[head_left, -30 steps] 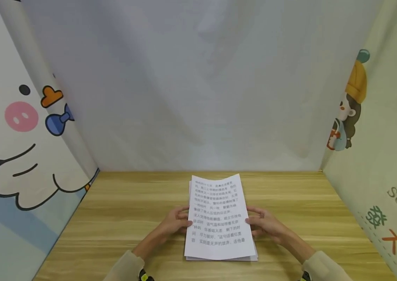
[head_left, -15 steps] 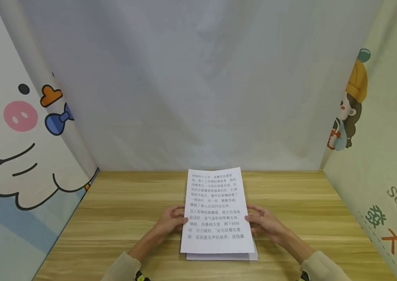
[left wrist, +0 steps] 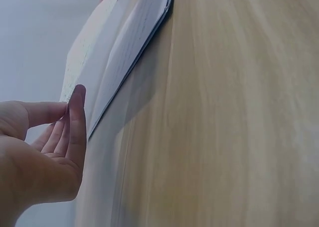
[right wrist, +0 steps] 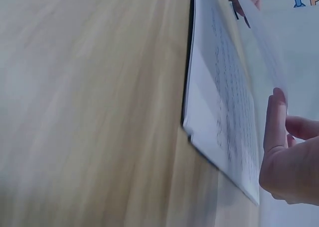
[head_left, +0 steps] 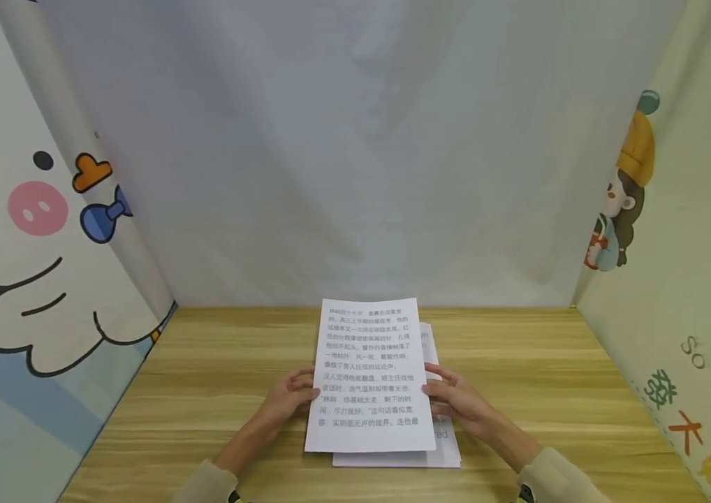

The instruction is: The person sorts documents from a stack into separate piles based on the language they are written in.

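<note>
I have the top sheet [head_left: 369,374] of printed text lifted clear of the stack of papers [head_left: 440,447], which lies flat near the middle of the desk [head_left: 217,391], a little toward its near edge. My left hand [head_left: 289,399] pinches the sheet's left edge, thumb on the printed face and fingers curled behind; my right hand [head_left: 452,402] does the same on the right edge. The left wrist view shows my fingers [left wrist: 75,122] lying along the raised page, with the stack's dark edge resting on the wood beneath. From the right wrist, my fingertips [right wrist: 275,118] press the lifted page while the next printed page [right wrist: 227,112] lies exposed below it.

The sheet sits tilted up toward me and shifted toward the desk's left side, so the stack peeks out along its right and near edges.

As I judge it, I am in the middle of taking one page off the pile. The next move calls for carrying this sheet fully free of the stack without dragging the page beneath, keeping both pinches even so the paper does not buckle, then laying it on bare wood toward the left edge.
</note>
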`<state>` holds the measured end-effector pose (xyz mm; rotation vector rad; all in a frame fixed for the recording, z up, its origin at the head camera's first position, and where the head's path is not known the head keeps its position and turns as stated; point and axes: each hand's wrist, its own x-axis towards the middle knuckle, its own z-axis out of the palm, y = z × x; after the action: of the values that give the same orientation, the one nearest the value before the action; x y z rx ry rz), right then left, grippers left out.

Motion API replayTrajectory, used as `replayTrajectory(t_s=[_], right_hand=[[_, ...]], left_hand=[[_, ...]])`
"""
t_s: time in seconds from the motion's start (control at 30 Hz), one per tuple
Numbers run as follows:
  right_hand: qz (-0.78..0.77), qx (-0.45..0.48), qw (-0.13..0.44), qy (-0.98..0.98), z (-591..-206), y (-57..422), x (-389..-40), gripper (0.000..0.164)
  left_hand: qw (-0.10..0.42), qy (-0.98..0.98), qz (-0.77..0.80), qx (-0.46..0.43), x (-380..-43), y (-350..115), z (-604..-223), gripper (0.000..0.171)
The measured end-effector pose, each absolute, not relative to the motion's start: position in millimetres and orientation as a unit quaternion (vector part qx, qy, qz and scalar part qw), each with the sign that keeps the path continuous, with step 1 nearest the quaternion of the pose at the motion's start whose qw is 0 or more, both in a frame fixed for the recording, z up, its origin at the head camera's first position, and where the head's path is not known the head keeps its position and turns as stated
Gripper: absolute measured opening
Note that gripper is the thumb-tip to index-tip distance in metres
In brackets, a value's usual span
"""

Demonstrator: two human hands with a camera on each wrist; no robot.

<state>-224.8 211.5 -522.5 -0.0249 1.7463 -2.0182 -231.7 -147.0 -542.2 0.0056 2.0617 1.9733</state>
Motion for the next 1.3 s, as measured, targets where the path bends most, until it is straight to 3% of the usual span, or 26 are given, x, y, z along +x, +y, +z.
replayTrajectory(t_s=[0.6,1.3], right_hand=[[-0.728,0.025,0.224,0.648,-520,117,-244,0.06],[-0.744,0.024,0.249,0.62,-525,35,-238,0.064]], left_hand=[[0.107,0.76,0.634,-0.093,-223,-224,-528,0.057],[0.078,0.757,0.625,-0.174,-213,-295,-532,0.061]])
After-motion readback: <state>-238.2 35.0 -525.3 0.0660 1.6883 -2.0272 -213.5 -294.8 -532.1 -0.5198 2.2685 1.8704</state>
